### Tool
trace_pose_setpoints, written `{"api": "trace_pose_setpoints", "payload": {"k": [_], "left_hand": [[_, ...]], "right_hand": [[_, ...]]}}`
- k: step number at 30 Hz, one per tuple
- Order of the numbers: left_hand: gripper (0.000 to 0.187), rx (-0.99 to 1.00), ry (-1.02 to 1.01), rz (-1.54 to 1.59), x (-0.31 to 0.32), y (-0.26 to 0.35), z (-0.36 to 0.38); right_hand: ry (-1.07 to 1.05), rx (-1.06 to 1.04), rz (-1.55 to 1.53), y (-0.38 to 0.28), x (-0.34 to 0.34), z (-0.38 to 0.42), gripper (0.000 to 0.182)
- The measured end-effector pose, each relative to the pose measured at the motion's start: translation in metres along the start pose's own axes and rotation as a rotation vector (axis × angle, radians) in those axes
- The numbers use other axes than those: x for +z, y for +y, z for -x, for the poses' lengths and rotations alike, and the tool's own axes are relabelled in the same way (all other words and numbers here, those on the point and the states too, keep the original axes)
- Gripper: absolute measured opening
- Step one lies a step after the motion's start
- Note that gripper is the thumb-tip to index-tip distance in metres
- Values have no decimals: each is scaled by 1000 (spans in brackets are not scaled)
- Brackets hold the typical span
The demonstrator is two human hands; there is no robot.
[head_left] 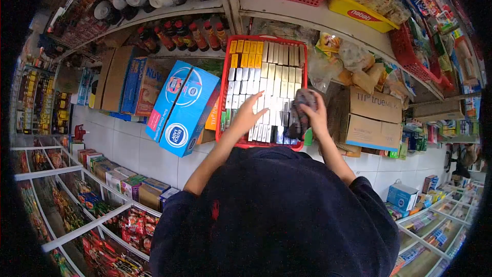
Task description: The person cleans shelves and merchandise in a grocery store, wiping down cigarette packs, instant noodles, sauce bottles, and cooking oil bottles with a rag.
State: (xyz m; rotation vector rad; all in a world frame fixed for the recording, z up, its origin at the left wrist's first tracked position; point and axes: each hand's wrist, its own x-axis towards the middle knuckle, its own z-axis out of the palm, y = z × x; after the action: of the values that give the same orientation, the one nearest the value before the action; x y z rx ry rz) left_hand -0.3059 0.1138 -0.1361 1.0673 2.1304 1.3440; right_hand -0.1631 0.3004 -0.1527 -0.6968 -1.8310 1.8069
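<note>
Head view: cloth at the right fingers, boxes below the left

Right hand (316,114): fingers curled around a dark cloth (299,118), over the right side of the red basket (266,37)
Left hand (248,118): fingers spread, thumb apart, above small boxes (256,74); contact cannot be told
Judgement: light cloth pressure along the rows, left fingers steadying neighbours, should limit tipping
Around: blue carton (179,107) left of the left fingers; cardboard carton (371,120) right of the right fingers; shelf (279,7) beyond both, probably limiting reach
</note>
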Motion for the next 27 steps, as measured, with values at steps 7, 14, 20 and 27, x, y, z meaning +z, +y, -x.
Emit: {"api": "trace_pose_setpoints", "payload": {"k": [7,14,20,27], "left_hand": [[60,93,16,-600,-25,-62,-64],[66,-5,-123,-841,-18,-49,-98],[44,-30,-18,-957,4,-48,-106],[37,-129,64,-867,0,-51,-113]], "right_hand": [[378,98,-70,-2,-32,29,47],[374,145,-33,-1,-17,33,50],[318,112,-92,-8,1,24,48],[313,121,-44,-9,11,21,50]]}}
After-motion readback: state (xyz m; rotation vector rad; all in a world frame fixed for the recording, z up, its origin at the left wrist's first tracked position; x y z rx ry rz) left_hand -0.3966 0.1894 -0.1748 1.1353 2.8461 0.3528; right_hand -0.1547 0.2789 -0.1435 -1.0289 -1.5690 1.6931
